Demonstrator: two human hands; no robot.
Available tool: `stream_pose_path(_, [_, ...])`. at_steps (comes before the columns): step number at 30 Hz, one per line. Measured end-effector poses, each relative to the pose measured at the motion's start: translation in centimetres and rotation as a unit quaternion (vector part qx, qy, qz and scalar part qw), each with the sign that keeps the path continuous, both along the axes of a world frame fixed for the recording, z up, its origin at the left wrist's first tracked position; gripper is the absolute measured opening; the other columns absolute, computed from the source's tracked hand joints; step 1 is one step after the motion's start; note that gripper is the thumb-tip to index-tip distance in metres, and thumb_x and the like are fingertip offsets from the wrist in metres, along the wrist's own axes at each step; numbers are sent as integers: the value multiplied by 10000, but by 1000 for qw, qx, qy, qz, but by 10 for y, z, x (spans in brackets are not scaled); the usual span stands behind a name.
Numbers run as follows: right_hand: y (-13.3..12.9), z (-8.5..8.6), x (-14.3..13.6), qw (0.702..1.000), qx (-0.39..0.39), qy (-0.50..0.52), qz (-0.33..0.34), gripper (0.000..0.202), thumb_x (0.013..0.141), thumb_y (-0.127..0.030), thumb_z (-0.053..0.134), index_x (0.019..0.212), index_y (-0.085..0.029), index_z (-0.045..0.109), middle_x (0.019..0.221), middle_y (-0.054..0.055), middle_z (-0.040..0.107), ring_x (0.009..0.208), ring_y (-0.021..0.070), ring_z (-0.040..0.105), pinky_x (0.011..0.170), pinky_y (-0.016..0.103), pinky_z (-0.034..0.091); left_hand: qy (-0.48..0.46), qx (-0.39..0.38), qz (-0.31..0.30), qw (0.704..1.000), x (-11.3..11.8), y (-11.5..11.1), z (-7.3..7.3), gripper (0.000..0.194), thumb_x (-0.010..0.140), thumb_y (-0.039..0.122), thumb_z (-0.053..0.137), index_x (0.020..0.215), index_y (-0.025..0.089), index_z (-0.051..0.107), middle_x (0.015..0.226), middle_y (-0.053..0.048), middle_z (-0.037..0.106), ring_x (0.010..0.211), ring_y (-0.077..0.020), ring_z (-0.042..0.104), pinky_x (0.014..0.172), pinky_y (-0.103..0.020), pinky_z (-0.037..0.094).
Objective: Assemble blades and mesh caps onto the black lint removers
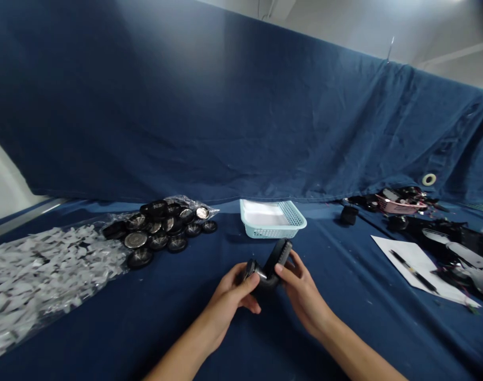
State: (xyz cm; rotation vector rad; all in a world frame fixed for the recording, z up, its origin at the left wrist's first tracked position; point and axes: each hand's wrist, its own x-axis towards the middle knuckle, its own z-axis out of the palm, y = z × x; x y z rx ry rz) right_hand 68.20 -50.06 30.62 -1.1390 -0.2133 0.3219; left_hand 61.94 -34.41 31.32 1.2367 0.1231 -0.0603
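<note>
Both of my hands are raised over the blue cloth, in front of the basket, around a black V-shaped plastic piece (268, 281). My left hand (235, 288) pinches its left end between thumb and fingers, where a shiny dark surface shows. On the right, the taller arm with a ridged edge is gripped by my right hand (299, 280), thumb in front. Whether this is one folded piece or two pieces touching, I cannot tell. Just beyond my hands stands a light blue plastic basket (273, 233) with white sheets inside.
At left lie several round black cups with metal mesh (157, 227) and a clear bag of small white pieces (54, 270). To the right are white paper (411, 259), a black pen (413, 272), a pink basket (400, 206) and dark parts. A blue curtain (225, 106) hangs behind.
</note>
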Motion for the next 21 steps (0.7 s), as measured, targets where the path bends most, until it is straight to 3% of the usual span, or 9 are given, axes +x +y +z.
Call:
stream_pose_path(9, [-5,1,5,995,-22,21,98,464,697,-231,800,1110,-254,590,918,1,614,877,181,570,762,295,446,-10,53,59,997,0,-6,-7,570,763,510,686,1216,205,521,942,-24,559,533,-77,559,548,-265,513])
stream_pose_path(13, [-9,2,12,997,-15,28,74,564,675,-223,815,1183,-275,574,955,1,623,920,191,568,783,294,440,-28,63,33,997,1,-6,-6,559,771,512,674,1207,204,509,941,-19,561,488,-65,534,511,-254,491])
stream_pose_path(21, [-20,2,36,999,-7,43,27,474,753,-333,757,1188,-251,586,1015,54,652,942,226,587,752,330,468,-23,96,6,995,7,4,-12,519,797,521,638,1201,218,517,958,-21,585,469,-65,537,487,-249,474])
